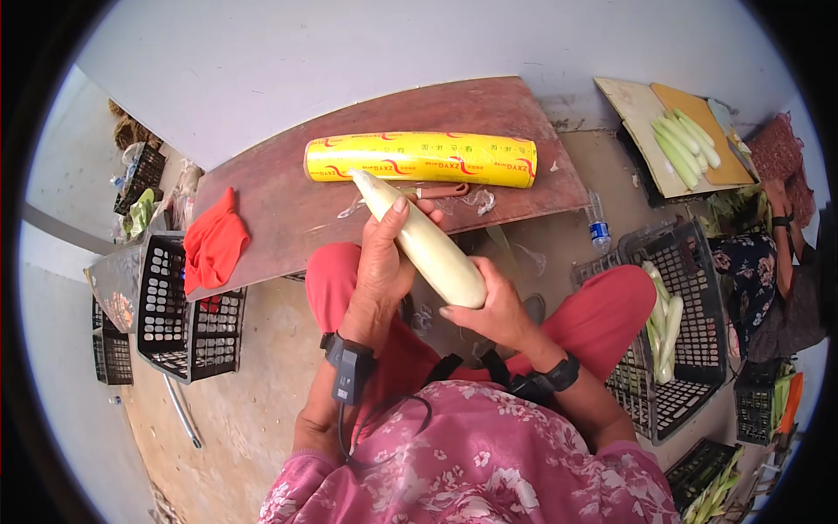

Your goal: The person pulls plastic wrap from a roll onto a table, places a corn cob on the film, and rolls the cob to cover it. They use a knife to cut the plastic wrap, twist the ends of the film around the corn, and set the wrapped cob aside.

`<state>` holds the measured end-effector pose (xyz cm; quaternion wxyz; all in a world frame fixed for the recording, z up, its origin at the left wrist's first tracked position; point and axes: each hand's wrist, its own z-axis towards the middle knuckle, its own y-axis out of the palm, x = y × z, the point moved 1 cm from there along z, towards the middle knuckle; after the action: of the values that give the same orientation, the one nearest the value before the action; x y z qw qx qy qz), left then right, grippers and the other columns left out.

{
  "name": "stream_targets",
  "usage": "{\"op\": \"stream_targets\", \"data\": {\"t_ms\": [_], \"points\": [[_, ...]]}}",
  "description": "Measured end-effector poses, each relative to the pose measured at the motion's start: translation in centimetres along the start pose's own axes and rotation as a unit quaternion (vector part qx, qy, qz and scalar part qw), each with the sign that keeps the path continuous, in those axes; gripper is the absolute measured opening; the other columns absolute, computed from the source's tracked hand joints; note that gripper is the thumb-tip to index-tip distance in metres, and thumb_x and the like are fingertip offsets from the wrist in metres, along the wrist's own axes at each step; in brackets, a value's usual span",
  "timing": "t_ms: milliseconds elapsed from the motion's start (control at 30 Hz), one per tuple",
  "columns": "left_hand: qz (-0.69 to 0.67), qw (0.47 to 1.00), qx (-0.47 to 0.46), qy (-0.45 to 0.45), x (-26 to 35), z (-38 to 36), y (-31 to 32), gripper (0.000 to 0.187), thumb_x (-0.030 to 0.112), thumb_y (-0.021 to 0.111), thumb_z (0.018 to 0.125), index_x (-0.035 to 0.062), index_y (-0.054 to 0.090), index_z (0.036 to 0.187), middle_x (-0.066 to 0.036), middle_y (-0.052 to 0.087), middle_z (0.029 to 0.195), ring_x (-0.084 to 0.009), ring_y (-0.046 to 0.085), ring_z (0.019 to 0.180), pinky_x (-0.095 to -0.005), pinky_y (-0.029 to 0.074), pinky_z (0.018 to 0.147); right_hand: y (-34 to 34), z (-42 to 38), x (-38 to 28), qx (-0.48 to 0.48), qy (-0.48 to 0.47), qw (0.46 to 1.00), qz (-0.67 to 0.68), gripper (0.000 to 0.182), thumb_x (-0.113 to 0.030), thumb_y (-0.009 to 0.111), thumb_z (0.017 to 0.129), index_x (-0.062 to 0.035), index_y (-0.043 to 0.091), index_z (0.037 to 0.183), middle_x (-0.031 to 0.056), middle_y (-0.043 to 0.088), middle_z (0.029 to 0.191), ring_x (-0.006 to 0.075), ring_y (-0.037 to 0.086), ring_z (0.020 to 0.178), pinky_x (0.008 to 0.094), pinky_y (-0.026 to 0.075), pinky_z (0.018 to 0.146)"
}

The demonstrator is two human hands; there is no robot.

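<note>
A pale, cream-coloured vegetable stalk (428, 249), thick at one end and tapering at the other, is held in front of my knees. My left hand (388, 249) is wrapped round it near the narrow end, thumb on top. At the thick end, my right hand (496, 306) grips from the side with its fingers curled under. Just beyond the stalk's tip lies a yellow roll of cling film (419, 159) with red printing. A tool with a brown handle (443, 190) rests beside the roll, its other end partly hidden behind the stalk.
The low reddish table (288, 210) carries a red cloth (216, 243) at its left end. Black crates stand left (192, 306) and right (690, 349), the right one holding pale stalks. More stalks (687, 144) lie on a board. A bottle (599, 229) and a co-worker's arm (779, 227) are at right.
</note>
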<state>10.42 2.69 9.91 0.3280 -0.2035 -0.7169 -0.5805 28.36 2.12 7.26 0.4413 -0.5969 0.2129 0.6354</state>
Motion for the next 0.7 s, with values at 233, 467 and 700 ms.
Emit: {"op": "stream_targets", "data": {"t_ms": [233,467,700], "points": [[-0.06,0.99,-0.119,-0.047,0.3,1.3,-0.2,0.041,0.039,0.067,0.085,0.0051,0.055,0.106,-0.012,0.058,0.096,-0.0254,0.059,0.089,-0.0444,0.049,0.087,-1.0,-1.6,0.6,-0.169,0.228,0.797,0.533,0.054,-0.024,0.074,0.077,0.0028,0.048,0.116,0.0136,0.062,0.087,0.0124,0.053,0.054,0.0253,0.044,0.05],[-0.113,0.987,-0.103,-0.039,0.4,2.6,0.1,0.022,0.031,0.06,0.091,0.0098,0.054,0.09,-0.005,0.054,0.079,-0.0173,0.054,0.073,-0.0378,0.048,0.072,-0.2,-2.9,2.6,-0.214,0.239,0.705,0.632,0.059,-0.035,0.072,0.079,0.0024,0.048,0.118,0.0138,0.063,0.088,0.0133,0.053,0.053,0.0256,0.043,0.048],[-0.128,0.987,0.093,-0.018,-0.3,3.2,-1.3,0.022,0.029,0.059,0.091,0.0113,0.05,0.082,-0.003,0.053,0.074,-0.0169,0.054,0.07,-0.0365,0.05,0.072,-1.1,-2.8,2.2,-0.072,0.199,0.822,0.529,0.057,-0.029,0.07,0.085,-0.0007,0.044,0.126,0.0128,0.062,0.095,0.0134,0.056,0.061,0.0258,0.047,0.056]]}}
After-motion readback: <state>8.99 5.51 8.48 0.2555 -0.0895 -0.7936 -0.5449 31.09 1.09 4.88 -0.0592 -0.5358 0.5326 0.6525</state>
